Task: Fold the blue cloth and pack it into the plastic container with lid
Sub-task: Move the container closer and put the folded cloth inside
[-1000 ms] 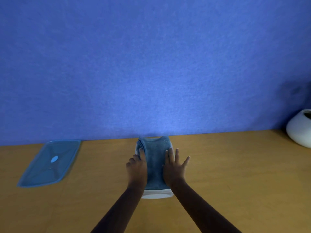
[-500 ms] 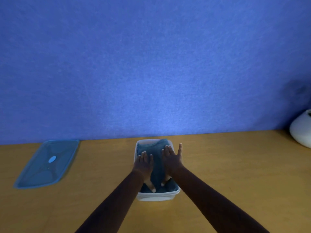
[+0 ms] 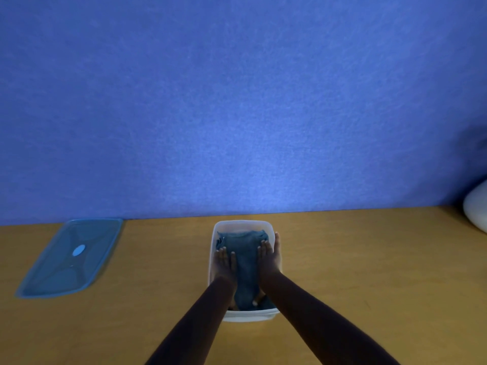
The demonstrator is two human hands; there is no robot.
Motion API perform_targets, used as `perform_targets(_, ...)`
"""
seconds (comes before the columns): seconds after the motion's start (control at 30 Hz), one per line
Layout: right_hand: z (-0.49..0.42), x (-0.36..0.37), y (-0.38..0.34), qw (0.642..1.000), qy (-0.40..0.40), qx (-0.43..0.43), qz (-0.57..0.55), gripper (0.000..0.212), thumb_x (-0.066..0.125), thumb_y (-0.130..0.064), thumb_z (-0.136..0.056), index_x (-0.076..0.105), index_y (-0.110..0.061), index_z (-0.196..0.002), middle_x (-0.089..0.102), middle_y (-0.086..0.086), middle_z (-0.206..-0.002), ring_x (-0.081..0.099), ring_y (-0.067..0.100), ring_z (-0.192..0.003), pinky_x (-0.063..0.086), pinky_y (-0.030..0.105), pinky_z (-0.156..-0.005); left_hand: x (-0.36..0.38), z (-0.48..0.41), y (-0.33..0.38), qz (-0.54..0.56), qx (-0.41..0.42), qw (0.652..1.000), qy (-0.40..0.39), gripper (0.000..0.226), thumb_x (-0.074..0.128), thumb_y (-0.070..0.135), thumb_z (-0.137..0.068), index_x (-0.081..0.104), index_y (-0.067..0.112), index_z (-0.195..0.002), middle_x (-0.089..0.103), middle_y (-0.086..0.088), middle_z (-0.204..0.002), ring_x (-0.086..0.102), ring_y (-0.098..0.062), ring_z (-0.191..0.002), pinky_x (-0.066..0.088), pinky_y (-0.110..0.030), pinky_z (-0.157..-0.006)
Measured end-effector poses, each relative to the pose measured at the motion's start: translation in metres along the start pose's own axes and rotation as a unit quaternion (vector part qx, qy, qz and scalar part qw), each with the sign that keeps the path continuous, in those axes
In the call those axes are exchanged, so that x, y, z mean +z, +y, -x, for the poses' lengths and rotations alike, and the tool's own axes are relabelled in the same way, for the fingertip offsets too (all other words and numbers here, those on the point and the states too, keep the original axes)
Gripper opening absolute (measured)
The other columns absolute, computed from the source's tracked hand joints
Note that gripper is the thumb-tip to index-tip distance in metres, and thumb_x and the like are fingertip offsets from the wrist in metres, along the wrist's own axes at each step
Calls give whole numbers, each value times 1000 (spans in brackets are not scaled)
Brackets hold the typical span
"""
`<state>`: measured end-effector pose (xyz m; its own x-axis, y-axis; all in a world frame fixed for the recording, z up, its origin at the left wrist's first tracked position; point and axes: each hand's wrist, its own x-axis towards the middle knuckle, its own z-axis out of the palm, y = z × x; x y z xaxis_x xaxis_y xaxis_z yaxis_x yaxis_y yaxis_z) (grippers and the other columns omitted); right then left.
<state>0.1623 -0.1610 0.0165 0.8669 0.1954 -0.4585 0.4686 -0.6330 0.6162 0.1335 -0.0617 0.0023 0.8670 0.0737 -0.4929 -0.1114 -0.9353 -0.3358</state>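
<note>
A pale, translucent plastic container (image 3: 243, 224) stands on the desk (image 3: 369, 272), its long sides running away from the person. The folded blue cloth (image 3: 246, 262) lies inside it, below the rim. It fills most of the box, and a strip of bare wall shows at the far end. The cloth's far edge is slightly rumpled, with a few folds bunched at the far left corner. The container is uncovered. Its lid (image 3: 71, 256), a blue see-through rectangle with a lighter oval at its centre, lies flat on the desk well apart to the left, near the back edge.

The desk is a yellow-brown wooden surface. Behind it rises a blue, felt-like wall (image 3: 237, 101), which takes up most of the view. At the far right edge a white rounded object (image 3: 477, 210) sits on the desk, partly cut off by the frame.

Both hands are inside the container, palms down on the cloth, with the forearms reaching in over the near rim. The left hand (image 3: 224, 264) rests flat on the left side of the cloth, fingers straight and close together and pointing away from the person. The right hand (image 3: 268, 256) lies flat on the right side, fingers also straight. Its outermost digit stretches along the container's right wall, though whether it touches the wall cannot be told. Neither hand curls round anything; each is spread and presses on the cloth. A strip of cloth shows between them.
</note>
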Motion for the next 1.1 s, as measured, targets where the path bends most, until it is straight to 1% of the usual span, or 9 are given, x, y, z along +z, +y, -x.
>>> perform_targets(0.2, 10, 2, 4, 997, 69, -14, -24, 94, 41, -57, -88, -8, 0, -145, 2, 19, -158, -3, 32, -146, -9, 65, -109, -3, 6, 1, 18, 1, 1000, 14, 63, 28, 16, -102, -11, -6, -146, -8, -26, -157, -6, -36, -147, -3, -43, -122)
perform_targets(0.3, 17, 4, 8, 991, 101, -37, -77, 93, 48, -53, -87, 1, 2, -146, 13, 20, -156, 6, 32, -146, -6, 65, -110, -6, 11, 2, 19, 11, 999, 29, 60, 25, 20, -102, -5, -5, -147, -1, -26, -158, -1, -37, -147, -1, -45, -122)
perform_targets(0.37, 22, 6, 8, 982, 115, -57, -141, 96, 54, -55, -83, 7, 1, -146, 22, 18, -154, 15, 31, -144, -4, 67, -111, -9, 18, 0, 19, 32, 998, 46, 66, 32, 28, -101, -2, -5, -148, 2, -27, -157, -1, -38, -147, -1, -46, -122)
perform_targets(0.47, 28, 2, 10, 955, 156, -89, -235, 88, 50, -56, -84, 15, -4, -145, 28, 15, -151, 20, 27, -142, 1, 66, -112, -17, 28, -11, 56, 72, 989, 116, 85, 52, 41, -91, 7, -3, -148, 9, -26, -157, -4, -38, -147, -3, -46, -122)
perform_targets(0.53, 30, -4, 9, 931, 207, -103, -283, 76, 49, -47, -88, 19, -7, -145, 31, 12, -150, 24, 23, -141, 6, 60, -115, -22, 34, -21, 108, 86, 974, 181, 81, 58, 36, -88, 14, 2, -147, 14, -23, -157, -4, -36, -147, -3, -45, -122)
perform_targets(0.6, 30, -12, 8, 905, 262, -109, -318, 65, 47, -34, -92, 20, -9, -145, 32, 9, -150, 25, 20, -141, 10, 51, -118, -26, 37, -33, 153, 82, 955, 241, 71, 54, 30, -89, 19, 7, -147, 18, -17, -157, -3, -32, -148, 0, -41, -122)
perform_targets(0.7, 30, -30, 2, 881, 305, -116, -342, 58, 38, -25, -96, 16, -6, -146, 27, 10, -152, 22, 20, -143, 12, 41, -119, -26, 42, -54, 189, 39, 939, 284, 68, 48, 29, -92, 15, 11, -149, 16, -12, -158, 0, -28, -149, 5, -38, -121)
perform_targets(0.87, 38, -63, -24, 845, 341, -139, -388, 52, 29, -27, -100, 19, -4, -145, 22, 12, -155, 18, 23, -144, 16, 33, -118, -2, 50, -95, 227, -59, 928, 288, 64, 40, 29, -95, 13, 11, -150, 14, -13, -159, 8, -25, -149, 11, -35, -120)
perform_targets(1.1, 36, -88, -89, 850, 316, -196, -372, 55, 31, -29, -98, 18, -3, -145, 20, 12, -155, 15, 20, -144, 16, 32, -118, 56, 61, -149, 260, -176, 913, 260, 59, 41, 29, -94, 22, 10, -147, 26, -12, -155, 21, -22, -145, 23, -33, -116)
